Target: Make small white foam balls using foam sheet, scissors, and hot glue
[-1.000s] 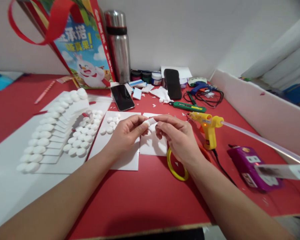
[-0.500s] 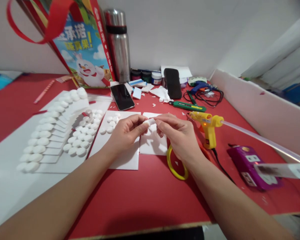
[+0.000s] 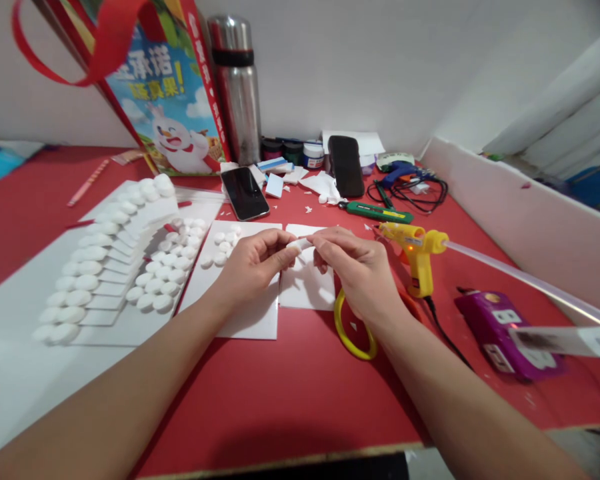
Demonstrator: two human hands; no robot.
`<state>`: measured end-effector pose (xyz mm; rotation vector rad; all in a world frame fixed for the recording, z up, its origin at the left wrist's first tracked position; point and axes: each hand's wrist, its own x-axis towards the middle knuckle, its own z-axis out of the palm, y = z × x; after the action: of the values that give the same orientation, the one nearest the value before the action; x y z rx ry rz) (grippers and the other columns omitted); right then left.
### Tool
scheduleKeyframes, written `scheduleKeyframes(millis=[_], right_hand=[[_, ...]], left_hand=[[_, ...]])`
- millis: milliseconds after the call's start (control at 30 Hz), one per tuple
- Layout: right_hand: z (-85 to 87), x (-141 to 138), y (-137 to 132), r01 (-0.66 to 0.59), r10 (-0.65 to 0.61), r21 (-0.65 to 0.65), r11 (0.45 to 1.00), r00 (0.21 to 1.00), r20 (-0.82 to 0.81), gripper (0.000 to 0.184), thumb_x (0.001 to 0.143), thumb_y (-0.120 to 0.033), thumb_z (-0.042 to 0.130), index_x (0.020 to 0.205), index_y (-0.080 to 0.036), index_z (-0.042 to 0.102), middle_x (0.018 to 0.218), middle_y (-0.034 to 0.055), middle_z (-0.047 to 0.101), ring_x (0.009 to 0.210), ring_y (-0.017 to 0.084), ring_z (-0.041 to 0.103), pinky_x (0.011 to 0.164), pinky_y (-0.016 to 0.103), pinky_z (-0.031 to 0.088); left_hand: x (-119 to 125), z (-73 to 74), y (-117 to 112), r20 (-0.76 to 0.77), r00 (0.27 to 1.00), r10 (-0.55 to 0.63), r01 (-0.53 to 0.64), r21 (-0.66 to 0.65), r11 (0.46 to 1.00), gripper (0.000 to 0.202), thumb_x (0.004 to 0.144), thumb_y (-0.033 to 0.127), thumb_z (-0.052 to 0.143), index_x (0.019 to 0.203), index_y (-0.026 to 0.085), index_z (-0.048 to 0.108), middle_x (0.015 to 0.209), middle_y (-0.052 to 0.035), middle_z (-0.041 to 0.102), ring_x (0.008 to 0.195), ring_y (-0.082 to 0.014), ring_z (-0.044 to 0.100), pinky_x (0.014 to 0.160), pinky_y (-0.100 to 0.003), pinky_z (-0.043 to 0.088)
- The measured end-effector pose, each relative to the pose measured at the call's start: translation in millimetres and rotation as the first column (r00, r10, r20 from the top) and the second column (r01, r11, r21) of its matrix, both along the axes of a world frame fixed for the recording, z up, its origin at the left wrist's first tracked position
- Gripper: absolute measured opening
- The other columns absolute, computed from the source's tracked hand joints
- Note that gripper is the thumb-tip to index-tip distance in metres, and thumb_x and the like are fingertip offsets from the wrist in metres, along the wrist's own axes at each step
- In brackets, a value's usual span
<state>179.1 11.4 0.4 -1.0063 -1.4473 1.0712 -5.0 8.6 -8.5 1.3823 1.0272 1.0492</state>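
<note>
Between my two hands is a small white strip [image 3: 303, 245], perhaps paper or foam; its exact kind is hard to make out. My left hand [image 3: 257, 260] pinches its left end between thumb and fingers. At its right end, my right hand [image 3: 353, 263] is closed in a pinch too. Both hands hover over white boards: a small blank board [image 3: 307, 293] and, to its left, a board [image 3: 253, 320] bearing several white oval pieces [image 3: 225, 245]. Farther left, a curved white stepped model [image 3: 115, 267] is edged with white ovals, with more ovals grouped beside it.
A yellow glue gun [image 3: 413, 250] with a long clear stick lies right of my hands, near a purple power block [image 3: 505, 333]. A yellow ring-like handle [image 3: 341, 327] sits under my right wrist. Behind are two phones [image 3: 245, 193], a green cutter [image 3: 377, 212], a steel flask [image 3: 237, 100] and a bag [image 3: 165, 100].
The white strip has tilted slightly between my fingertips, and my right fingers have shifted a little on it. Everything else stays in place.
</note>
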Motion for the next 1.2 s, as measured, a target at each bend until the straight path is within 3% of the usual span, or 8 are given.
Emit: scheduleKeyframes(millis=[300, 700, 1067, 1200], right_hand=[[-0.2, -3.1, -3.5, 0.015, -0.015, 0.005, 1.000, 1.000, 0.014, 0.024, 0.090, -0.023, 0.065, 0.068, -0.021, 0.074, 0.077, 0.0014, 0.068, 0.079, 0.016, 0.059, 0.075, 0.034, 0.044], [-1.1, -3.6, -5.7, 0.015, -0.017, 0.034, 0.999, 0.999, 0.048, 0.020, 0.089, -0.023, 0.065, 0.086, -0.026, 0.084, 0.086, 0.0035, 0.069, 0.087, 0.019, 0.062, 0.080, 0.037, 0.049], [0.5, -4.4, -8.2, 0.021, -0.035, 0.093, 0.995, 0.987, 0.156, 0.023, 0.091, -0.022, 0.064, 0.097, -0.026, 0.086, 0.099, 0.0062, 0.070, 0.086, 0.017, 0.064, 0.069, 0.032, 0.051], [-1.8, -4.9, -7.1, 0.024, -0.060, 0.174, 0.984, 0.977, 0.206, 0.023, 0.089, -0.021, 0.065, 0.099, -0.026, 0.085, 0.099, 0.0059, 0.070, 0.087, 0.017, 0.065, 0.067, 0.030, 0.052]], left_hand=[[0.9, 0.2, -1.1, 0.045, 0.998, 0.032, -0.031, -0.031, 0.999, 0.023, 0.093, 0.039, 0.072, 0.095, 0.016, 0.069, 0.083, -0.0021, 0.066, 0.076, -0.0135, 0.058, 0.072, -0.026, 0.048], [1.9, 1.2, -2.0, 0.067, 0.996, 0.063, -0.059, -0.069, 0.996, 0.025, 0.090, 0.042, 0.074, 0.093, 0.017, 0.072, 0.082, -0.0021, 0.065, 0.074, -0.0143, 0.057, 0.071, -0.027, 0.048], [4.1, 1.2, -3.6, 0.074, 0.989, 0.130, -0.126, -0.058, 0.990, 0.026, 0.084, 0.042, 0.081, 0.091, 0.017, 0.074, 0.082, -0.0015, 0.068, 0.073, -0.0135, 0.058, 0.070, -0.027, 0.047], [4.0, 1.9, -2.6, 0.082, 0.987, 0.141, -0.137, -0.046, 0.989, 0.027, 0.079, 0.040, 0.085, 0.087, 0.017, 0.073, 0.080, -0.0004, 0.067, 0.071, -0.0129, 0.057, 0.071, -0.027, 0.047]])
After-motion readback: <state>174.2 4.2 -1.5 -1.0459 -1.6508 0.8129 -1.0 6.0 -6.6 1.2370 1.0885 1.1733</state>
